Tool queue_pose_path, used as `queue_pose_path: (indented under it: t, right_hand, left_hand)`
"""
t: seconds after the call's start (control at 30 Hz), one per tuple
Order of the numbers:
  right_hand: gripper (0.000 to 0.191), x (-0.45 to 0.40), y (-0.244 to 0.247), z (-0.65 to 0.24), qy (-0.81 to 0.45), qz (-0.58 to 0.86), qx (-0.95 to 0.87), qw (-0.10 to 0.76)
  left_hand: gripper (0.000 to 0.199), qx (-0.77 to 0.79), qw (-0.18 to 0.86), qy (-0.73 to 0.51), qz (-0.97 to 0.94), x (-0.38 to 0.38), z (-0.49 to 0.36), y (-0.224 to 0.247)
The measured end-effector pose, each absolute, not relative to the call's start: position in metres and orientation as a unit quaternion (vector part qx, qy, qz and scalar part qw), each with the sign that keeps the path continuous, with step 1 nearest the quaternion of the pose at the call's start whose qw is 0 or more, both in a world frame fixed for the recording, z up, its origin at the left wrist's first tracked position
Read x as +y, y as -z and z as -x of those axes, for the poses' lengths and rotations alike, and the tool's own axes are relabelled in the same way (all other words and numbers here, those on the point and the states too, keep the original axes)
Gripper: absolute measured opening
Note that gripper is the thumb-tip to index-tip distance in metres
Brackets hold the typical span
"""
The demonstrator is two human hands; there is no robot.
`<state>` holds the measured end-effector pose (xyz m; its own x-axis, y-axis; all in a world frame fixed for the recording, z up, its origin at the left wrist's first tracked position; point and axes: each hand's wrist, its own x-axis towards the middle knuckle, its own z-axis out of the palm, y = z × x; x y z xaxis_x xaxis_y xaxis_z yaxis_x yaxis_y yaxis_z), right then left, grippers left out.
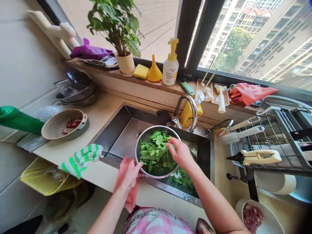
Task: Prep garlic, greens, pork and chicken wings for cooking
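Note:
A round steel colander (156, 152) heaped with chopped leafy greens (154, 152) is tilted over the stainless steel sink (126, 136). My left hand (130, 175) grips the colander's near rim, with a pink cloth (129, 191) bunched beneath it. My right hand (180, 152) rests on the greens at the far right of the heap, its fingers among the leaves. Whether those fingers pinch any leaves is hidden. More greens (181, 179) lie in the sink below the colander.
A curved steel faucet (190, 109) rises behind the sink. On the sill stand a potted plant (119, 32), a pump bottle (171, 65) and a yellow funnel (154, 70). A wire dish rack (270, 139) stands to the right, above a white bowl of raw meat (255, 217).

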<state>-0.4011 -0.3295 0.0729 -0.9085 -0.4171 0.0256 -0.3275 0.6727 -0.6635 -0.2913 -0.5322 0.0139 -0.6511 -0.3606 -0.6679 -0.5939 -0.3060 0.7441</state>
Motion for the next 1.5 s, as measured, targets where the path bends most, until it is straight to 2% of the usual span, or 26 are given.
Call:
queue_pose_path:
  t: [0.07,0.17,0.23,0.3,0.4,0.53,0.63,0.7,0.77,0.87,0.93,1.07,1.17,1.23,1.33,1.4,1.5]
  right_hand:
    - [0.039,-0.297,-0.054,0.415,0.346,0.107,0.931,0.052]
    - [0.037,-0.248,0.005,0.433,0.272,-0.032,0.956,0.104]
    - [0.034,-0.226,0.050,0.442,0.240,-0.078,0.958,0.138]
    - [0.039,-0.219,0.089,0.453,0.220,-0.097,0.956,0.169]
    - [0.055,-0.240,0.129,0.480,0.206,-0.080,0.949,0.227]
    - [0.080,-0.297,0.155,0.507,0.204,0.004,0.926,0.317]
    - [0.104,-0.327,0.163,0.483,0.191,0.051,0.901,0.385]
    - [0.110,-0.334,0.167,0.444,0.158,0.100,0.894,0.408]
    - [0.100,-0.333,0.170,0.399,0.112,0.161,0.895,0.400]
    - [0.052,-0.319,0.170,0.350,0.092,0.181,0.904,0.376]
    - [0.032,-0.305,0.159,0.339,0.105,0.163,0.909,0.370]
    - [0.027,-0.268,0.113,0.347,0.139,0.142,0.931,0.306]
    - [0.023,-0.242,0.084,0.354,0.182,0.117,0.953,0.210]
    - [0.016,-0.228,0.079,0.356,0.205,0.055,0.964,0.162]
    - [0.011,-0.214,0.078,0.359,0.193,-0.028,0.969,0.154]
    - [0.008,-0.214,0.066,0.364,0.190,-0.032,0.972,0.133]
    - [0.005,-0.240,0.018,0.376,0.250,0.028,0.967,0.034]
  left_hand:
    - [0.017,0.581,0.080,-0.694,0.419,-0.544,0.291,-0.010]
    - [0.025,0.574,0.057,-0.694,0.432,-0.564,0.287,-0.005]
    - [0.031,0.566,0.033,-0.694,0.444,-0.575,0.282,-0.004]
    - [0.035,0.552,0.009,-0.691,0.467,-0.583,0.277,-0.006]
    - [0.039,0.532,-0.014,-0.683,0.500,-0.588,0.271,-0.010]
    - [0.043,0.520,-0.021,-0.672,0.528,-0.586,0.271,-0.012]
    - [0.043,0.522,-0.019,-0.667,0.531,-0.582,0.275,-0.010]
    - [0.041,0.522,-0.017,-0.665,0.534,-0.578,0.279,-0.010]
    - [0.039,0.525,-0.011,-0.668,0.527,-0.574,0.283,-0.009]
    - [0.037,0.534,0.003,-0.683,0.499,-0.568,0.289,-0.010]
    - [0.035,0.541,0.010,-0.689,0.482,-0.565,0.292,-0.010]
    - [0.032,0.551,0.017,-0.693,0.464,-0.560,0.294,-0.010]
    - [0.030,0.556,0.022,-0.698,0.451,-0.555,0.293,-0.010]
    - [0.030,0.557,0.023,-0.700,0.447,-0.552,0.291,-0.009]
    - [0.034,0.558,0.022,-0.700,0.445,-0.549,0.288,-0.007]
    - [0.034,0.565,0.022,-0.701,0.435,-0.547,0.287,-0.006]
    - [0.030,0.579,0.023,-0.702,0.414,-0.544,0.287,-0.007]
